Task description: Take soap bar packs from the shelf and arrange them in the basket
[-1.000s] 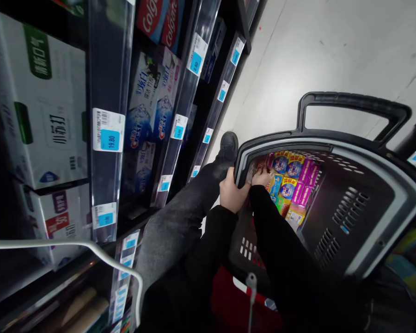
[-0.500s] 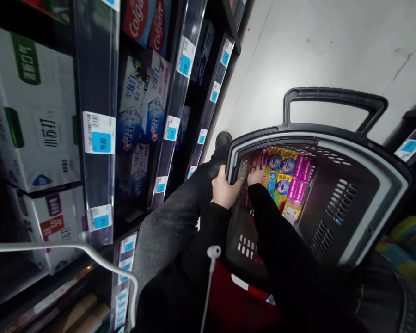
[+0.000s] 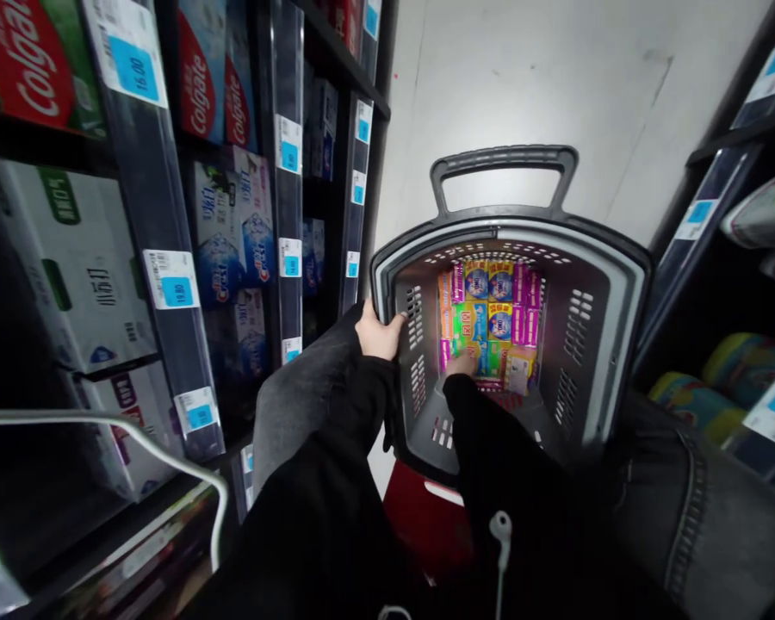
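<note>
The right grip (image 3: pixel 463 363) is inside the dark basket (image 3: pixel 561 297), toward its near left; a green packet (image 3: pixel 465 324) lies just beyond that grip, its long axis unclear, with the right hand nearer to it than the left; whether the right fingers are apart or together on anything I cannot tell; the left grip (image 3: pixel 380 334), left of the right one, is clamped on the basket's left rim; rightward of the right grip, the basket holds yellow packets (image 3: pixel 500 322), then purple packets (image 3: pixel 520 326), long axes pointing away.
</note>
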Tool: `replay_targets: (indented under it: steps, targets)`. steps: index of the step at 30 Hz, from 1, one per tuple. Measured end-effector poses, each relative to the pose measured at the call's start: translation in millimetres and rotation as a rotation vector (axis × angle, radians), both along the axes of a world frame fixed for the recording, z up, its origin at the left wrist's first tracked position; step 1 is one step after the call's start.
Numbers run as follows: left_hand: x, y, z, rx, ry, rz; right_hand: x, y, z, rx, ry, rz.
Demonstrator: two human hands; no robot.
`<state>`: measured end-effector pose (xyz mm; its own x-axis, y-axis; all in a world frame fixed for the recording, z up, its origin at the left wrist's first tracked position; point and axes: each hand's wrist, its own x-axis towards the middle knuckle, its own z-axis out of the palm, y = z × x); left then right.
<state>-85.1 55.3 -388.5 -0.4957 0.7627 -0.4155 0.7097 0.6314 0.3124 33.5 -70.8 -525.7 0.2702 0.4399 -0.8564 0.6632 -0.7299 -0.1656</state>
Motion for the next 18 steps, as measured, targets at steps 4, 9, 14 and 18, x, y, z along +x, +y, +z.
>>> replay_targets:
  steps: [4,9,14,18]
  targets:
    - [0,4,-3.9,-0.039,0.062,0.000,49,-37,22.8,-0.017,-0.429,-0.236]
    - [3,7,-5.0,-0.051,0.090,-0.005,97,-41,10.3,-0.077,-0.528,-0.364]
    - [6,7,-4.1,-0.055,0.093,-0.026,115,-44,1.5,-0.087,-0.393,-0.418]
    - [10,7,-1.8,-0.072,0.096,-0.031,108,-30,9.0,-0.042,-0.279,-0.376]
